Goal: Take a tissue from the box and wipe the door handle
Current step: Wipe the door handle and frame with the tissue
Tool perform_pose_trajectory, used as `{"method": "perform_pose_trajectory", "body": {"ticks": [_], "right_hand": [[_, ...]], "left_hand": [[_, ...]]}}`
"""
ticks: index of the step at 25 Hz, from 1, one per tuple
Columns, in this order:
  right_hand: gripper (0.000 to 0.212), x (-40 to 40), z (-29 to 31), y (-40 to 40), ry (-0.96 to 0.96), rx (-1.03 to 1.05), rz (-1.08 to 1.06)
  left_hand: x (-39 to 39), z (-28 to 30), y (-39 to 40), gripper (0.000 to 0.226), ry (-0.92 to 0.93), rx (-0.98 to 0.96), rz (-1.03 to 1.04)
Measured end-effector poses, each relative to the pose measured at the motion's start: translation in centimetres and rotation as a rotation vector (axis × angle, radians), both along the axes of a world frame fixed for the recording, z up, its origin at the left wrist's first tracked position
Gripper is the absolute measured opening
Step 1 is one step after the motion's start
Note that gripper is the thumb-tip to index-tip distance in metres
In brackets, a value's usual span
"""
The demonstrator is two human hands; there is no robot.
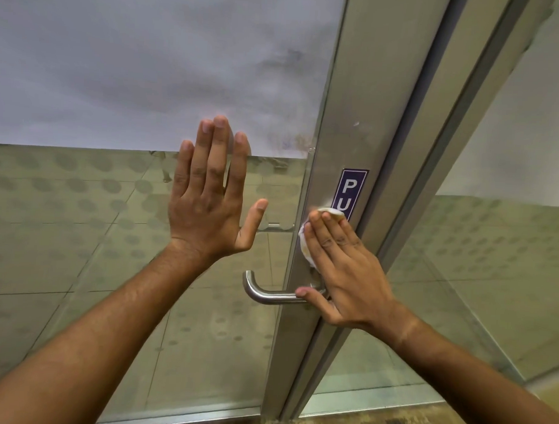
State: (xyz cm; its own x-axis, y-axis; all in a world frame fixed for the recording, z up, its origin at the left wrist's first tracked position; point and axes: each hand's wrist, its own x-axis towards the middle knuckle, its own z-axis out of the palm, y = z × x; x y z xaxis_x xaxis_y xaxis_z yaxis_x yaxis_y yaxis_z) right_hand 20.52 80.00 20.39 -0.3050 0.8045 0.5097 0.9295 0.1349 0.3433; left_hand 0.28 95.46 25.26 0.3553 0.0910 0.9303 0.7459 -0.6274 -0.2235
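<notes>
A curved steel door handle sticks out to the left from the metal door stile. My right hand lies flat on the stile just above the handle's base, pressing a crumpled white tissue against the metal; its thumb touches the handle near the base. My left hand rests flat on the glass pane to the left, fingers spread and pointing up, holding nothing. No tissue box is in view.
A purple sign reading "PU" is stuck on the stile above my right hand. The glass door pane is frosted above and dotted below. The metal door frame runs beside the stile on the right.
</notes>
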Motion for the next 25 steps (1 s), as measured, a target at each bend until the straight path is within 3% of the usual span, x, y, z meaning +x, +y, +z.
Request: {"method": "perform_pose_trajectory", "body": {"ticks": [7, 14, 19, 25], "right_hand": [[0.078, 0.2, -1.1, -1.8, -0.009, -0.092, -0.056], [0.068, -2.7, 2.8, 1.7, 0.332, 0.21, -0.133], [0.052, -3.0, 3.9, 2.5, 0.284, 0.446, -0.115], [0.068, -3.8, 1.1, 0.1, 0.266, 0.31, -0.134]], "left_hand": [[-0.1, 0.0, 0.0, 0.088, 0.003, -0.003, 0.004], [0.0, 0.0, -0.1, 0.089, 0.006, -0.002, 0.002], [-0.1, 0.0, 0.0, 0.09, 0.013, -0.014, -0.009], [-0.5, 0.5, -1.0, 0.089, 0.042, -0.066, -0.011]]}}
